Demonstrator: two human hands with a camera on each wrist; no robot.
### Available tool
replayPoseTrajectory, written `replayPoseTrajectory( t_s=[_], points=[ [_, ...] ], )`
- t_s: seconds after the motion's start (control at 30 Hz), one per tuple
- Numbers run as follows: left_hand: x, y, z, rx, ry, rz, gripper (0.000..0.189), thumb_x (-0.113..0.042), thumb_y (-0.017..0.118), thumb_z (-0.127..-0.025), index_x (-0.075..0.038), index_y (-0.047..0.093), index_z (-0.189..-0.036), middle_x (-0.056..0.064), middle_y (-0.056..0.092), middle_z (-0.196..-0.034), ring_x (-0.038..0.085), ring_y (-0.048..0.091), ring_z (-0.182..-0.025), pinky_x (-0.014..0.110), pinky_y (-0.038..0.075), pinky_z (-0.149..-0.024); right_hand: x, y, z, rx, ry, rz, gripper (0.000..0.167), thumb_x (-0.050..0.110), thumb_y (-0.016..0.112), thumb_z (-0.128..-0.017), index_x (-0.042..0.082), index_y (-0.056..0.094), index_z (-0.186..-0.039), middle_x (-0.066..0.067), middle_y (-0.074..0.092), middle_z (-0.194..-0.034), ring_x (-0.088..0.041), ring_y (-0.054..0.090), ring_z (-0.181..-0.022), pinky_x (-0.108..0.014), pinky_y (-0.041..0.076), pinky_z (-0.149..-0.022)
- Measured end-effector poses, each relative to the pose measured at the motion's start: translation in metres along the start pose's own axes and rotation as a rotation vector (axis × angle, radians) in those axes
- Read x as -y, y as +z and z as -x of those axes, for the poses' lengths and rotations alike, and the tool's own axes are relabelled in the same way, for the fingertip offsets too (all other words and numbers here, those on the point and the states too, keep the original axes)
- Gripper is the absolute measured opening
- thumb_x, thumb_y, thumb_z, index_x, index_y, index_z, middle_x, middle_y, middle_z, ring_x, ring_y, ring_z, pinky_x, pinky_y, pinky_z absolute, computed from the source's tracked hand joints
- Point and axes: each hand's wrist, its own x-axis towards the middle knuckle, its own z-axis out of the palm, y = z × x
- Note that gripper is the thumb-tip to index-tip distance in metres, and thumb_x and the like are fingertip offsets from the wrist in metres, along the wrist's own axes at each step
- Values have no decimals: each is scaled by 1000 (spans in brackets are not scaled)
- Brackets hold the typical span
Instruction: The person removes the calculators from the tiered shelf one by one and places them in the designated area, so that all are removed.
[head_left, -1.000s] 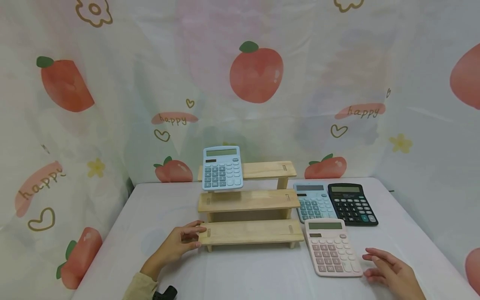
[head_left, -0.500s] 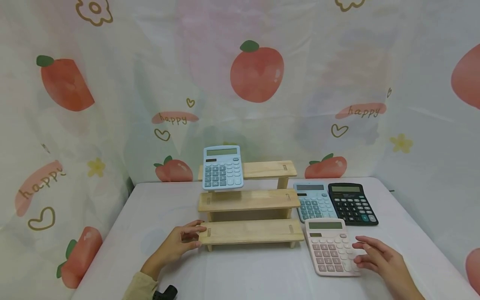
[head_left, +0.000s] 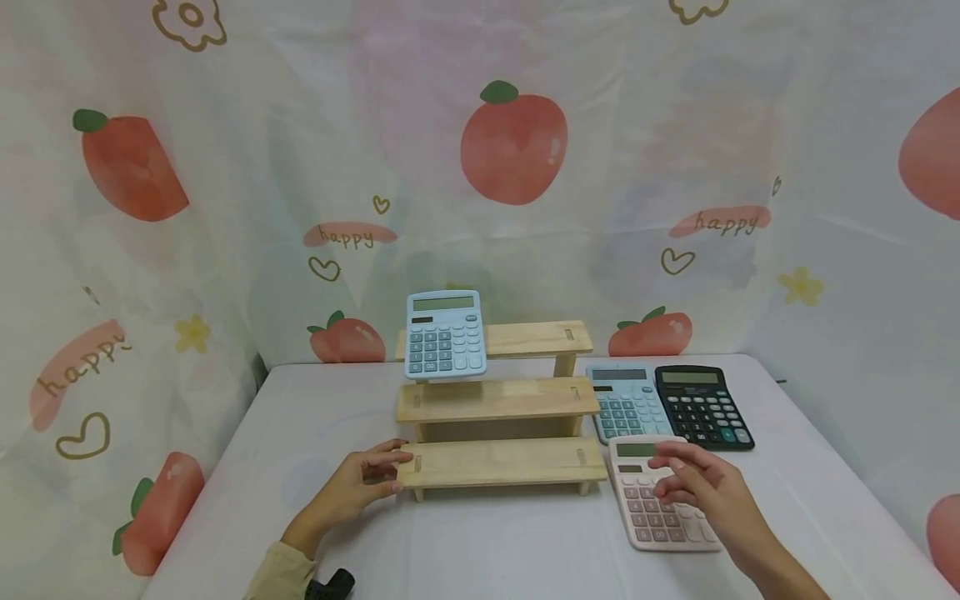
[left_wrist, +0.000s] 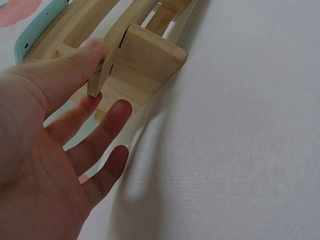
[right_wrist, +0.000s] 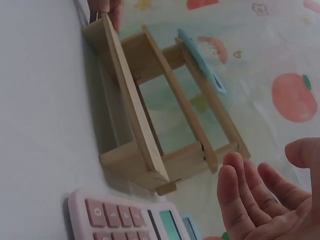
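A three-tier wooden display stand [head_left: 502,463] stands mid-table. My left hand [head_left: 358,482] pinches the left end of its lowest board; in the left wrist view the thumb [left_wrist: 80,62] and index finger lie on either side of that board end. A light blue calculator [head_left: 445,335] leans on the top tier at the left. Over the pink calculator [head_left: 647,510], which lies on the table right of the stand, hovers my right hand [head_left: 712,493]. Its fingers are loosely bent with nothing between them, and they cover part of the keys and display in the head view.
Behind the pink calculator lie a second blue calculator [head_left: 628,403] and a black calculator [head_left: 705,408], side by side. A fruit-patterned cloth [head_left: 570,250] hangs behind the white-covered table [head_left: 495,554]. A dark object [head_left: 331,585] shows by the left sleeve.
My right hand has moved left and away from me, from beside the pink calculator to over it. The left hand stays at the stand's end, and the calculators have not moved.
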Motion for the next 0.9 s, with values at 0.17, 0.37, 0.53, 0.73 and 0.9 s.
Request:
replayPoseTrajectory(
  t_s=[0.17,0.37,0.53,0.73,0.9],
  points=[
    [1,1,0,1,-7,15,42,-13,71,-95,3,64,-132,33,44,-152,-15,48,-123,18,51,-98,10,13,-10,72,-88,-72,24,19,45,-110,23,62,-125,12,71,-103,-15,70,-79,-27,61,-72],
    [1,0,0,-4,-11,5,41,-14,72,-94,2,65,-132,32,45,-151,-10,52,-122,19,51,-97,18,31,-19,126,-151,-120,24,17,45,-109,15,61,-127,10,71,-105,-14,71,-81,-27,61,-73],
    [1,-1,0,0,2,11,41,-13,72,-94,3,64,-132,33,45,-151,-15,48,-122,18,51,-97,24,44,-24,141,-140,-136,28,19,46,-109,3,57,-129,8,71,-104,-14,71,-81,-26,61,-74],
    [0,-1,0,1,7,8,41,-13,71,-95,3,64,-132,34,44,-151,-13,51,-121,19,52,-96,31,57,-30,172,-158,-140,37,19,47,-109,-10,51,-132,6,70,-104,-11,71,-81,-27,61,-74],
    [0,0,0,-1,7,5,41,-12,72,-94,4,64,-131,34,44,-150,-9,55,-117,20,52,-95,34,65,-38,194,-149,-136,40,20,47,-109,-11,50,-133,8,69,-102,-12,71,-80,-26,61,-74]
  ],
)
